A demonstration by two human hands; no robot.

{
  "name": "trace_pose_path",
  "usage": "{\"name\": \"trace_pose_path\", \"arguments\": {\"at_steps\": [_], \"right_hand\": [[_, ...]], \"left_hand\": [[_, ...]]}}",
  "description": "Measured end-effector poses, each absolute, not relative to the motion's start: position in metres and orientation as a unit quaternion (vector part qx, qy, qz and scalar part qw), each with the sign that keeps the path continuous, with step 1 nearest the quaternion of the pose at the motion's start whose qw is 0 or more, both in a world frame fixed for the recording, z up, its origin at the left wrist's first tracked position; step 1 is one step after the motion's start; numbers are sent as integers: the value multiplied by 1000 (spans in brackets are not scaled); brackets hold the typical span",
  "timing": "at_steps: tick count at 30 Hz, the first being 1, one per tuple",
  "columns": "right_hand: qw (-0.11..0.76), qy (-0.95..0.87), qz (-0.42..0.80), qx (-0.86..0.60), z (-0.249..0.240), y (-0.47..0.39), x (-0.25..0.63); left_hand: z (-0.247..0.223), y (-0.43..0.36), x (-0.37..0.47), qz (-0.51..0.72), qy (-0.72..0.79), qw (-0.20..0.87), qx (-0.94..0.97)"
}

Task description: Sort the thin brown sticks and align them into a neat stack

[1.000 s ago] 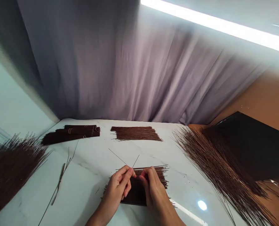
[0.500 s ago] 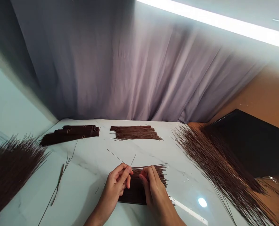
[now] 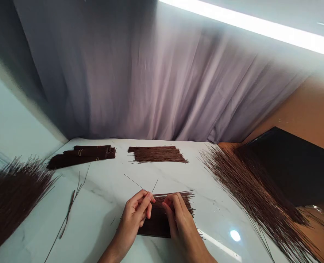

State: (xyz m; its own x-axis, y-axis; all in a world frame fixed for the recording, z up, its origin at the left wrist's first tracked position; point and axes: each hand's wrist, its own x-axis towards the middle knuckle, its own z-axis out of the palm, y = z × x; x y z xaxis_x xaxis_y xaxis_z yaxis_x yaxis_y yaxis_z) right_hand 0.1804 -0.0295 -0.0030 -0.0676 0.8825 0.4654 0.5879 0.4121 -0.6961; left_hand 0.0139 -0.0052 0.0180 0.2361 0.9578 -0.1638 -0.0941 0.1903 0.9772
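Thin dark strands [image 3: 134, 181] rise in a V from the pinched fingertips of my left hand [image 3: 136, 212]. Just to its right, my right hand [image 3: 180, 215] has thumb and forefinger pressed together; whatever lies between them is too small to make out. Beneath both hands lies a dark brown mat of parallel sticks [image 3: 158, 223], its ragged ends showing at the right. The hands cover part of it.
Behind are a flat stick bundle [image 3: 158, 154] and dark rolls [image 3: 87, 155]. Loose sticks [image 3: 11, 201] spread at the left, with a few thin strands [image 3: 70, 208] nearer. More sticks [image 3: 249, 186] lie right, beside a black panel [image 3: 290, 164]. A curtain [image 3: 151, 73] hangs behind the white table [image 3: 205, 175].
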Motion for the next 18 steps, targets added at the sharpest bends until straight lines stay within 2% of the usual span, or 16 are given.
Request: {"name": "trace_pose_path", "arguments": {"at_steps": [18], "right_hand": [[427,-721,199,-508,1,-30,188]], "left_hand": [[20,-7,15,424,442,635,470]]}}
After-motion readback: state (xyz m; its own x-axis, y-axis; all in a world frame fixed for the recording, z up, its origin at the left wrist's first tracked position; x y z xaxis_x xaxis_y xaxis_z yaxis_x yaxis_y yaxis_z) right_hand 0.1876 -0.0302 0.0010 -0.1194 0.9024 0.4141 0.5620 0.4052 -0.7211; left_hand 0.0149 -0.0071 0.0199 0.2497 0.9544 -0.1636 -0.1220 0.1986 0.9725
